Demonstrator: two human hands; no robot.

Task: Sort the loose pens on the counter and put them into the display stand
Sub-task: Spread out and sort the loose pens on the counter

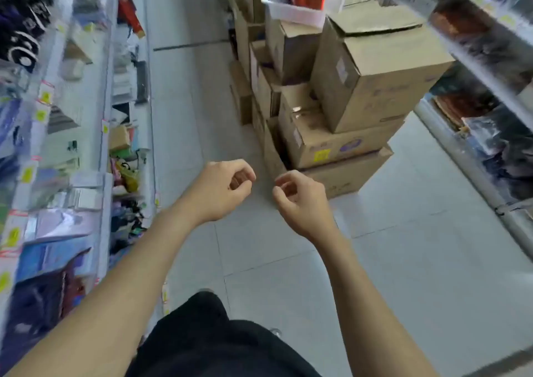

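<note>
Shop aisle. Bare grey tiled floor (288,261) runs left of and in front of the stack of cardboard boxes (360,88), which carries a white plastic bin (297,13). Stocked shelves (57,117) flank the stack on both sides. The left hand (222,186) and right hand (300,200) hover near each other before the stack's base, fingers loosely curled, holding nothing. Where the pens and display stand are cannot be told.

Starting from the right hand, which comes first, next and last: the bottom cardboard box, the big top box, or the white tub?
1. Bottom cardboard box: on the floor, just beyond the right hand.
2. Big top box: higher on the stack, on the right side.
3. White tub: on top of the boxes at the back.
</note>
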